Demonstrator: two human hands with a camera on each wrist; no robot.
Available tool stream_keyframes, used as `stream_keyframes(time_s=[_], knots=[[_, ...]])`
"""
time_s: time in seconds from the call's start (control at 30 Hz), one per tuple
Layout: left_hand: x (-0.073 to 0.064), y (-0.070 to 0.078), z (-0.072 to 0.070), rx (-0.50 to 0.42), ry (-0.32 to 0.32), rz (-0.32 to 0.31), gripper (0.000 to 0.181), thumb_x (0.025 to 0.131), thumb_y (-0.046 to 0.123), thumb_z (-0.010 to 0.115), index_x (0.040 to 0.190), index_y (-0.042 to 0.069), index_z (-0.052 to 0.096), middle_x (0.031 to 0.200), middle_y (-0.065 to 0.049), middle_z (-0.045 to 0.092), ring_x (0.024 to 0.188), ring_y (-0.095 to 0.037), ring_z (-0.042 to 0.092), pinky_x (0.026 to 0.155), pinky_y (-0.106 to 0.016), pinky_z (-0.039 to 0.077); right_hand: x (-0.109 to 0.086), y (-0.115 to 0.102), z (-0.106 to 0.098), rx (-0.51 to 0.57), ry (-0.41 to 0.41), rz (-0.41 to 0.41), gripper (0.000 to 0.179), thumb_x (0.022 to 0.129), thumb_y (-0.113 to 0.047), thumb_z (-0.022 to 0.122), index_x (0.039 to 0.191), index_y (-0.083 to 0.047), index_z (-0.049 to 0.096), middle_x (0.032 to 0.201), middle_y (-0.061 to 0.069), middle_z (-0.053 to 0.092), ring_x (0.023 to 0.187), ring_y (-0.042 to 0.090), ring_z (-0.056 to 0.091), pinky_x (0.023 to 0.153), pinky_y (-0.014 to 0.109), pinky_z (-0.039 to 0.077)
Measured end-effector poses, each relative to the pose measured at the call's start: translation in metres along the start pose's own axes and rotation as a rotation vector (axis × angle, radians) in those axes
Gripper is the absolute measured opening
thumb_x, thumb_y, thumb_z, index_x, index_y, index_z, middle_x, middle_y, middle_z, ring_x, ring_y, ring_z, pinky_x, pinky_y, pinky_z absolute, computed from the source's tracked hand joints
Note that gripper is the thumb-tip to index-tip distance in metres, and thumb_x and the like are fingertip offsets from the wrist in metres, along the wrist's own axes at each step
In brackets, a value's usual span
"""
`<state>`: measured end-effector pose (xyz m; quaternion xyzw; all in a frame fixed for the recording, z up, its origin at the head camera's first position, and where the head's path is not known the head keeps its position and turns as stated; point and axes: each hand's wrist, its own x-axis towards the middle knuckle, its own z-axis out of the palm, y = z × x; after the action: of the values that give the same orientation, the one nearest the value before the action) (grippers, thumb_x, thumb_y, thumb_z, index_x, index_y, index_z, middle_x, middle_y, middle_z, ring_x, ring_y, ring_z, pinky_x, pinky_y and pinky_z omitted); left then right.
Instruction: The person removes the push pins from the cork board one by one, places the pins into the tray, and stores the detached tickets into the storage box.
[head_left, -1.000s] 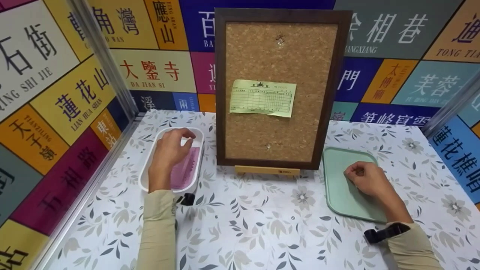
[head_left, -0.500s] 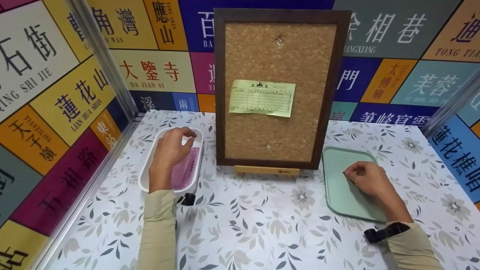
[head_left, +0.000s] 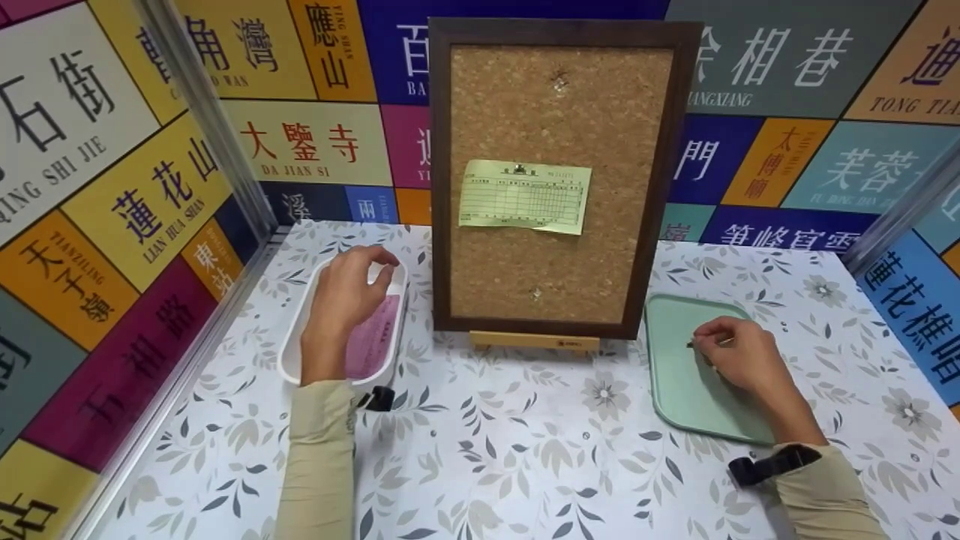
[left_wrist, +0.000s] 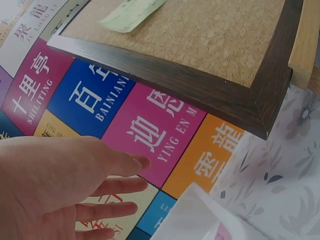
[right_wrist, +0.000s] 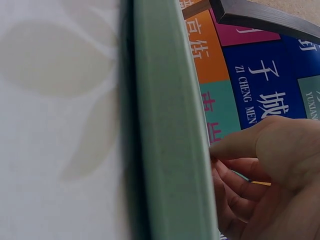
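My left hand (head_left: 346, 289) hovers over the white tray (head_left: 289, 358), its fingers loosely bent and nothing between them. Pink slips of paper (head_left: 369, 346) lie in that tray, partly covered by the hand. Over the green tray (head_left: 679, 390), my right hand (head_left: 741, 354) pinches a tiny dark pin (head_left: 690, 344) between thumb and forefinger. In the right wrist view the tray's rim (right_wrist: 172, 130) hides the fingertips. Between the hands stands a framed cork board (head_left: 555, 262), with a light green slip (head_left: 523, 196) held on it by a pushpin (head_left: 519, 169) at its top.
More clear pins sit in the cork above (head_left: 559, 81) and below (head_left: 535, 294) the slip. A wooden stand (head_left: 534, 342) supports the board on the floral tablecloth (head_left: 510, 450). Panels printed with street names (head_left: 315, 142) wall in the back and sides.
My left hand has risen slightly and shifted a little to the right over the white tray. The right fingers have moved slightly, and the tiny pin now shows at their tips.
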<state>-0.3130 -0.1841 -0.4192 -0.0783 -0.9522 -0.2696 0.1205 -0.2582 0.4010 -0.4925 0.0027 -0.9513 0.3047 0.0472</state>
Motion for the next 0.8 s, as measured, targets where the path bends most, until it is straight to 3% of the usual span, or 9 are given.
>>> stream_keyframes(time_s=[0.27, 0.43, 0.8], knots=[[0.001, 0.011, -0.001, -0.017, 0.04, -0.005, 0.023, 0.106, 0.02, 0.063, 0.123, 0.019, 0.078, 0.131, -0.007, 0.077, 0.128, -0.033, 0.067, 0.113, -0.053, 0.051, 0.0, -0.003, -0.001, 0.028, 0.09, -0.011, 0.019, 0.099, -0.015, 0.07, 0.111, -0.005, 0.079, 0.096, 0.014, 0.08, 0.067, 0.0, 0.065, 0.056, 0.022, 0.051], [0.002, 0.019, -0.001, -0.03, 0.063, -0.002, 0.022, 0.106, 0.019, 0.064, 0.124, 0.019, 0.077, 0.13, -0.007, 0.077, 0.126, -0.032, 0.068, 0.111, -0.053, 0.052, 0.0, -0.007, -0.002, 0.036, 0.154, -0.014, 0.019, 0.096, -0.015, 0.071, 0.11, -0.007, 0.08, 0.096, 0.012, 0.08, 0.069, -0.002, 0.065, 0.06, 0.017, 0.048], [0.002, 0.035, 0.0, -0.058, 0.186, 0.083, 0.023, 0.106, 0.018, 0.064, 0.125, 0.018, 0.077, 0.128, -0.005, 0.078, 0.117, -0.028, 0.07, 0.107, -0.048, 0.056, -0.001, -0.012, -0.003, 0.063, 0.239, -0.014, 0.019, 0.099, -0.018, 0.07, 0.113, -0.01, 0.08, 0.103, 0.01, 0.08, 0.074, -0.004, 0.066, 0.066, 0.012, 0.048]])
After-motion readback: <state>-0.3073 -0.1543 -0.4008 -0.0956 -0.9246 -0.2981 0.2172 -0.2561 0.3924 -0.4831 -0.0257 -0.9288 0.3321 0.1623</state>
